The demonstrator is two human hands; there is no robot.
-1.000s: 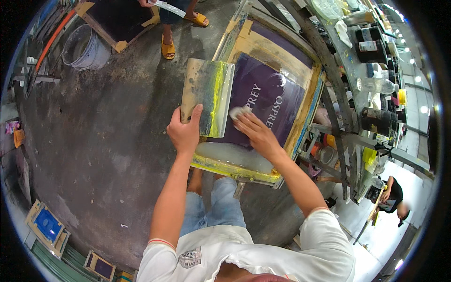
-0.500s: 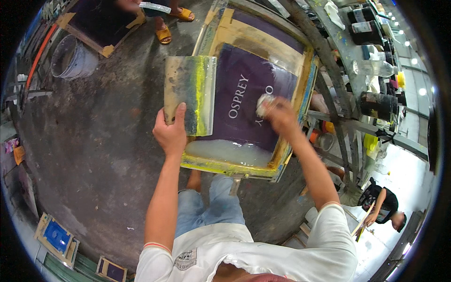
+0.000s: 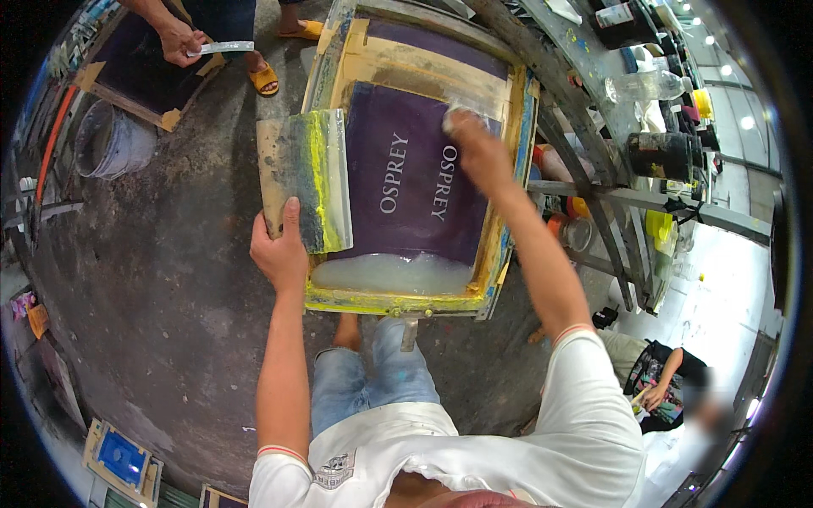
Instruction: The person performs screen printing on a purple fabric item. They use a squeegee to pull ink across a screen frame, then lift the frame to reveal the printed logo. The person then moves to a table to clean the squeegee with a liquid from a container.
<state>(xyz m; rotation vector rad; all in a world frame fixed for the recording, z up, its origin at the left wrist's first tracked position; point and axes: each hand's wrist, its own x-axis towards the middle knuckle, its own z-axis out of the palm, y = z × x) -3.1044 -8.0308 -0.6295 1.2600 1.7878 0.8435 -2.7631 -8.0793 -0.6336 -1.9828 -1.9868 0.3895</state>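
Observation:
My left hand (image 3: 278,250) grips a wide squeegee (image 3: 301,178), its wooden back streaked with yellow ink, held upright along the left side of a framed screen (image 3: 391,302). Inside the frame are a purple stencil area (image 3: 381,110) with two lines of pale lettering and, along the near edge, a pool of milky, translucent paste (image 3: 385,273). My right hand (image 3: 481,152), blurred by motion, closes on a white wad (image 3: 457,117) at the upper right of the purple area, just above the right-hand lettering.
A co-worker's hand (image 3: 182,42) holds a pale strip at upper left beside a dark screen (image 3: 127,93). A grey bucket (image 3: 106,148) stands on the floor below. A metal rack (image 3: 635,199) with containers fills the right, with another person (image 3: 669,381) lower down.
My right hand has moved the wad upward over the stencil to its upper right. The screen and squeegee appear farther left in view. The co-worker's hand has come lower into view.

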